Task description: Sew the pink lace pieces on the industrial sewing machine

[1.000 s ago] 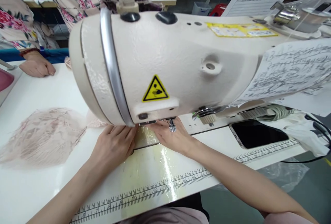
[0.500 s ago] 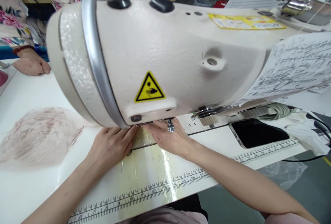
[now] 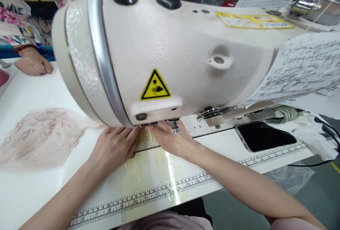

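Note:
A large cream sewing machine head [image 3: 170, 53] fills the upper middle and hides the needle area. My left hand [image 3: 114, 147] lies palm down on the white table [image 3: 39, 194] just left of the machine's foot, its fingertips reaching under the head. My right hand [image 3: 172, 139], with a ring on one finger, reaches in from the right, and its fingertips are also hidden under the head. Both hands lie close together over the yellowed plate area [image 3: 148, 162]. What the fingers touch or hold is out of sight.
A pile of pale pink lace pieces [image 3: 39, 138] lies at the left. A dark phone [image 3: 265, 136] rests at the right, near a coiled cord [image 3: 281, 114] and a white cloth [image 3: 313, 136]. Another person's hand [image 3: 33, 65] rests at the far left. A printed ruler [image 3: 159, 191] runs along the front edge.
The view has shifted slightly, so the machine head sits larger and lower left. Both hands stay under the head, with hardly any movement.

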Demonstrator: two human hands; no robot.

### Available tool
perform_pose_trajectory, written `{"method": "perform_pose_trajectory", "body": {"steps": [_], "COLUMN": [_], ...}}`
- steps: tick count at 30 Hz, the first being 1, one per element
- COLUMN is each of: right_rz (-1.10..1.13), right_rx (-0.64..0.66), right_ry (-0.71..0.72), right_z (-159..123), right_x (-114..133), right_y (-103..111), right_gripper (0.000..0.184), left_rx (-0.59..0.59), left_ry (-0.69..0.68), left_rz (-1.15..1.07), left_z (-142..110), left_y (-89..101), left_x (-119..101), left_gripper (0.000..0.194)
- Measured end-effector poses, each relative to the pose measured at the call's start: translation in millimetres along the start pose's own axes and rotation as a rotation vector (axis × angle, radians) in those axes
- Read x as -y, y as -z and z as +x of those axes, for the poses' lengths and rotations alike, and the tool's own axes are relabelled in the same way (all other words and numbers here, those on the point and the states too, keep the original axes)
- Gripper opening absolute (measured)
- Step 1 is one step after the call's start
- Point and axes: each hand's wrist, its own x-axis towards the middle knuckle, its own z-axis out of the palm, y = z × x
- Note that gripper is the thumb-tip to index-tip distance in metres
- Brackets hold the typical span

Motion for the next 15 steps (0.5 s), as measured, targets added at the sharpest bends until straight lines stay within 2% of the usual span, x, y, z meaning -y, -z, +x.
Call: {"method": "perform_pose_trajectory", "body": {"steps": [6,9,15], "right_rz": [0.007,-0.069,-0.166], "right_rx": [-0.043,-0.058,0.002], "right_ry": [0.001,-0.005,-0.014], "right_z": [-1,0,1], "right_x": [0,1,5], "right_y": [-10,-13,-10], "right_gripper": [0.057,0.052,0.055], "left_rx": [0.023,0.025,0.033], "left_ry": [0.014,0.022,0.021], "left_rz": [0.0,0.001,0.034], "left_z": [-1,0,1], "left_y": [-0.2,-0.2,2.0], "left_x": [0,-1,-3], "left_gripper": [0.029,0.03,0.031]}}
